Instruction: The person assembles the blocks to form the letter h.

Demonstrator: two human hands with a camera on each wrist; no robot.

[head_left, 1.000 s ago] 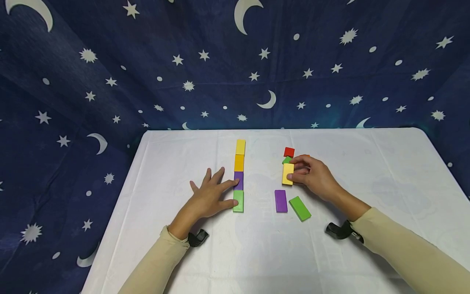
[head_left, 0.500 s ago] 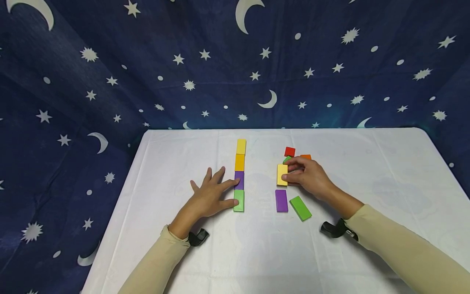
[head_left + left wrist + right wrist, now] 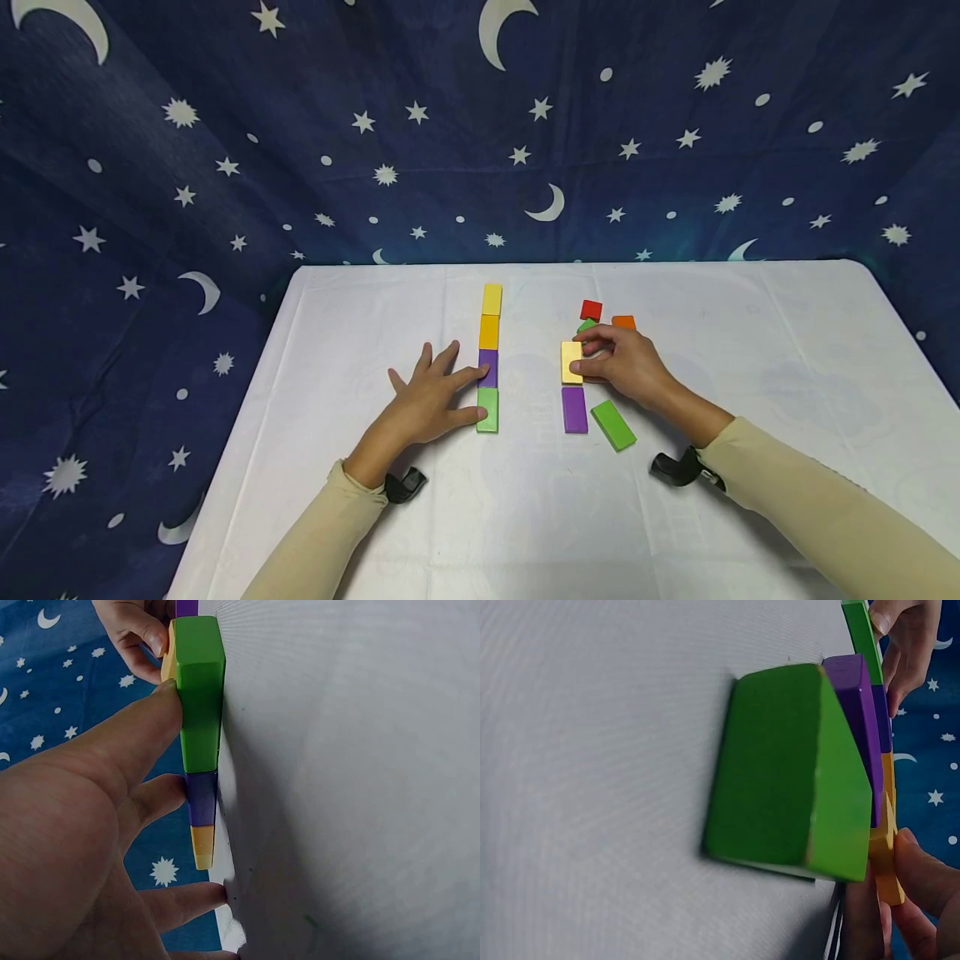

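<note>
Your right hand [image 3: 628,364] and the pale yellow block [image 3: 570,355] now sit farther left and slightly nearer you than a second ago, at the far end of the purple block [image 3: 575,411].
On the white table [image 3: 487,517], your left hand [image 3: 416,410] spreads wide, touching the light green block [image 3: 489,400] and dark purple block [image 3: 492,360], in line with an orange block [image 3: 489,332] and bright yellow block [image 3: 492,300]. Your right thumb and fingers pinch the pale yellow block; whether it meets the purple block, you cannot tell. A loose green block [image 3: 613,426] lies slanted nearby; a red piece [image 3: 591,310] lies beyond.
</note>
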